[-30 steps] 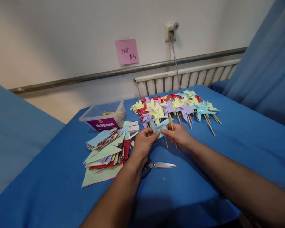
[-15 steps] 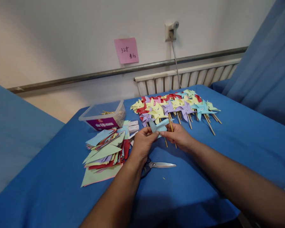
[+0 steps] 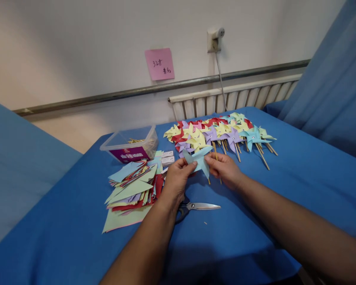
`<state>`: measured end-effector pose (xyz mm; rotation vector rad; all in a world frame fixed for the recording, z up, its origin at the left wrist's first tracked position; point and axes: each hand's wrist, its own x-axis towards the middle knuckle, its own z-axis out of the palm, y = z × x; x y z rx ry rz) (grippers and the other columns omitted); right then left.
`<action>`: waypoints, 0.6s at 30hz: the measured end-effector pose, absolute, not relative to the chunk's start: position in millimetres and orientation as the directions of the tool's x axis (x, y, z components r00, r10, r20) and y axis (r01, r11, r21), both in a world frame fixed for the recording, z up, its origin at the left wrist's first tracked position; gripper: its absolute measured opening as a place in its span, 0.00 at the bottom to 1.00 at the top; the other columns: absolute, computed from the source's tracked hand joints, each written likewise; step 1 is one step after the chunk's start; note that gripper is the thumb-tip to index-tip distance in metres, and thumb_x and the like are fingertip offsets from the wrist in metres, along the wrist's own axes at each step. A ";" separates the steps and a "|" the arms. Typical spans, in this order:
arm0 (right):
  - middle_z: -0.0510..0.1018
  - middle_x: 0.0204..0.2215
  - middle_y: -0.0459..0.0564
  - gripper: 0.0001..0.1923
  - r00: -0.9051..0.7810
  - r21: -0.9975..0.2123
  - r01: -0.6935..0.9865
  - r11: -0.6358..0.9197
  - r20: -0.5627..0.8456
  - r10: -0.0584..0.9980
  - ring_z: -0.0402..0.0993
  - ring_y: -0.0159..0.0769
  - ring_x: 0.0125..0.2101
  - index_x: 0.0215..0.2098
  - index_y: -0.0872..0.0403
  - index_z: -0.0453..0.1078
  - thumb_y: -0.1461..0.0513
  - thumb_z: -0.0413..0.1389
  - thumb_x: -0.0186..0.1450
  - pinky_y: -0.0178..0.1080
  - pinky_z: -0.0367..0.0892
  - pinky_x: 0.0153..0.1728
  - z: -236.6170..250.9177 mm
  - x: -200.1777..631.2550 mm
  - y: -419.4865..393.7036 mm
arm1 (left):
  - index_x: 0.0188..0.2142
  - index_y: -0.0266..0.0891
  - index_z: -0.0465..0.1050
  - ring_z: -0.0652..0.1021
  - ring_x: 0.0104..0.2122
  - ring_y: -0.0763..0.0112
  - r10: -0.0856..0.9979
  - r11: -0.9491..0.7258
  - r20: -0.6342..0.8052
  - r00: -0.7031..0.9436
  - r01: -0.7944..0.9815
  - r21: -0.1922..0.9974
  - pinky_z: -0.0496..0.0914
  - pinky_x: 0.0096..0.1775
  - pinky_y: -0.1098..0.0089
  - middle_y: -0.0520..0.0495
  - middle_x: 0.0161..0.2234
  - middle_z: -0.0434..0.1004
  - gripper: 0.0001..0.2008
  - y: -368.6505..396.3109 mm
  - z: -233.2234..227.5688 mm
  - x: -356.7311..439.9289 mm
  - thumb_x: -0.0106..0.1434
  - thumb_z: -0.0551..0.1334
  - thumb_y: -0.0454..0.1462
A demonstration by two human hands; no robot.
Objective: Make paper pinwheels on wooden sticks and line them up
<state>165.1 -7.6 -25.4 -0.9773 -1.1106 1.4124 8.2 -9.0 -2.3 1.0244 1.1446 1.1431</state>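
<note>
A pale wall [image 3: 106,39] fills the far side, warmer-toned at left. A metal pipe [image 3: 184,83] crosses it above a white radiator [image 3: 240,87]. Higher up are a pink note [image 3: 159,67] and, farther right, a socket [image 3: 213,42] with a cord [image 3: 219,69]. A blue curtain [image 3: 329,79] hangs at right; the tabletop [image 3: 302,174] is draped in blue.

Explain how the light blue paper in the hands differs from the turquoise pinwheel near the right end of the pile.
The light blue paper is held by the left hand and right hand, while the turquoise pinwheel lies on the blue cloth. A small fastener shows at the pinwheel's centre; none is visible on the paper. The paper is nearer the camera than the pinwheel. Both have pointed arms.
</note>
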 end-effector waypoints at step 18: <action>0.55 0.10 0.37 0.22 -0.257 -0.876 -0.474 -0.089 0.041 0.965 0.45 0.22 0.13 0.19 0.54 0.62 0.49 0.63 0.57 0.32 0.39 0.14 -17.3 164.5 -17.2 | 0.43 0.48 0.79 0.73 0.47 0.57 0.727 -0.660 0.621 0.292 0.545 0.516 0.59 0.53 0.60 0.44 0.43 0.80 0.13 -28.7 11.5 0.6 0.61 0.61 0.34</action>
